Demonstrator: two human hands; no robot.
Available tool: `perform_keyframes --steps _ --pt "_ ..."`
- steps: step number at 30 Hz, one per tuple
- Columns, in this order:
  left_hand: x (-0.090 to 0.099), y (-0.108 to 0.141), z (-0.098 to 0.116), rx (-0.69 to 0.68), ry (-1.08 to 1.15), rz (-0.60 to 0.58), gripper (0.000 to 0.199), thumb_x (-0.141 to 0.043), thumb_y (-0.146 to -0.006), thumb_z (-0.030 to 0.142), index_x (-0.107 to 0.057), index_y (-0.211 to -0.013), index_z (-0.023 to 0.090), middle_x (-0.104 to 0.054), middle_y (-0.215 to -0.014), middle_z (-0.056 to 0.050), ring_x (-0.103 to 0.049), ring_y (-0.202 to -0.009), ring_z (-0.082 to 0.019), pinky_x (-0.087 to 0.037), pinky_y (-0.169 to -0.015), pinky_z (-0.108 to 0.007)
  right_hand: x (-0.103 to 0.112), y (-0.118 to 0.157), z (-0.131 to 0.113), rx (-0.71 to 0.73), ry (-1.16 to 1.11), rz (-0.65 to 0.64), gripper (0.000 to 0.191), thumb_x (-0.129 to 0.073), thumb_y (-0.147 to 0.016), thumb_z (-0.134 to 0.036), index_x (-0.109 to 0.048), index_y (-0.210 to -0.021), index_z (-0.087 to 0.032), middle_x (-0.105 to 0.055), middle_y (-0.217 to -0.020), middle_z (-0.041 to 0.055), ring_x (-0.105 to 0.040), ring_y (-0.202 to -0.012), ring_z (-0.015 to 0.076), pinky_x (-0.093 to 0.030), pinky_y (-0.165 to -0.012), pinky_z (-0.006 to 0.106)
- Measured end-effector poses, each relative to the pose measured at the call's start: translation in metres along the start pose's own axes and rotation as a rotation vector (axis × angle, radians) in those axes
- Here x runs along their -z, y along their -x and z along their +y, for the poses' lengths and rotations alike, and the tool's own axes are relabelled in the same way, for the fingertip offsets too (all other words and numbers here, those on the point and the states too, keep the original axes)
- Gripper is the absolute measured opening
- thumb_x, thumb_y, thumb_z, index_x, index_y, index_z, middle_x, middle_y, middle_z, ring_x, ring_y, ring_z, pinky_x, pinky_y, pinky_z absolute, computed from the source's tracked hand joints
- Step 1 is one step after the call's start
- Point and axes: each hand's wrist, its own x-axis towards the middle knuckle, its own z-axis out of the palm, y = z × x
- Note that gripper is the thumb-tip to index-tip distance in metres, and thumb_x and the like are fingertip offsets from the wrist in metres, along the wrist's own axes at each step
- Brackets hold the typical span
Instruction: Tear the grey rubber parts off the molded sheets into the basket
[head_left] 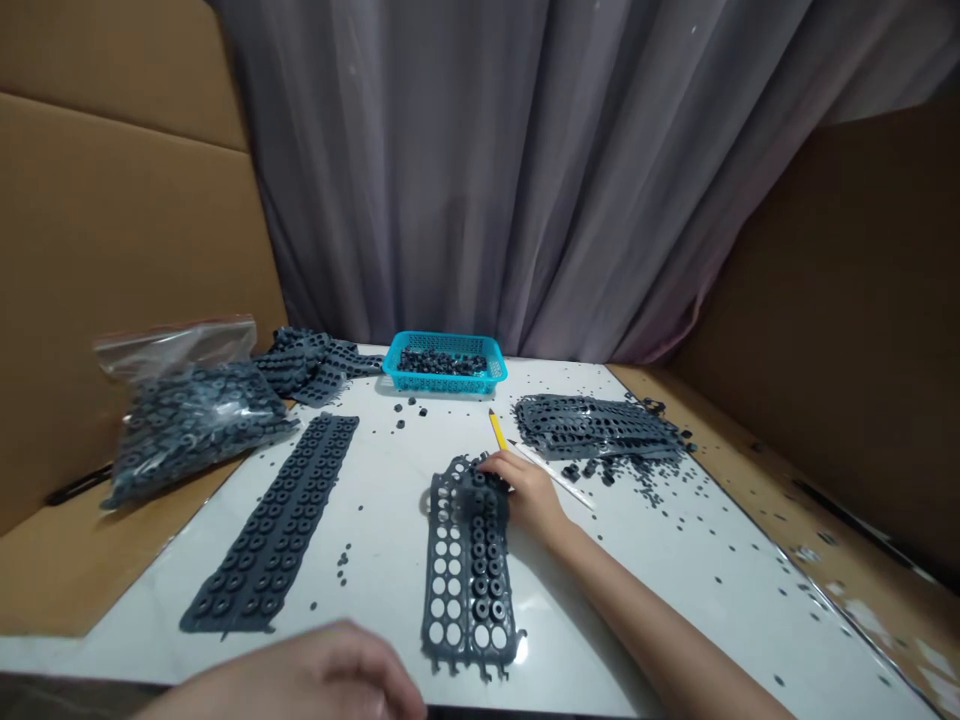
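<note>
A dark grey rubber sheet (439,575) lies lengthwise before me. Its left columns are open round holes, while raised rubber rings (480,587) fill most of the right columns. At its far right corner, my right hand (531,492) has its fingers closed on the sheet among the rings; exactly what the fingertips pinch is hidden. My left hand (307,675) is at the table's front edge with curled fingers, partly cut off by the frame, and its grip is hidden. Left of the sheet lies a longer rubber strip (281,520) full of rings.
A blue basket (446,383) holds dark pieces at the back. A zip bag (191,430) of rings leans at left beside piled strips (304,360). Stacked perforated sheets (600,425) lie right. A yellow pencil-like tool (498,431) and a white stick (559,480) lie beyond my right hand.
</note>
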Motion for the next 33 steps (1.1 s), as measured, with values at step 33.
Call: perform_keyframes --steps 33 --pt "0.042 -0.126 0.03 -0.552 -0.014 0.38 0.043 -0.072 -0.066 0.027 -0.064 -0.107 0.017 -0.069 -0.103 -0.008 -0.061 -0.095 -0.026 -0.045 -0.086 -0.036 0.012 -0.001 -0.027 -0.214 -0.211 0.181 0.011 -0.059 -0.076 -0.022 -0.058 -0.086 -0.019 -0.055 -0.073 0.0018 -0.05 -0.067 0.0158 -0.041 -0.065 0.03"
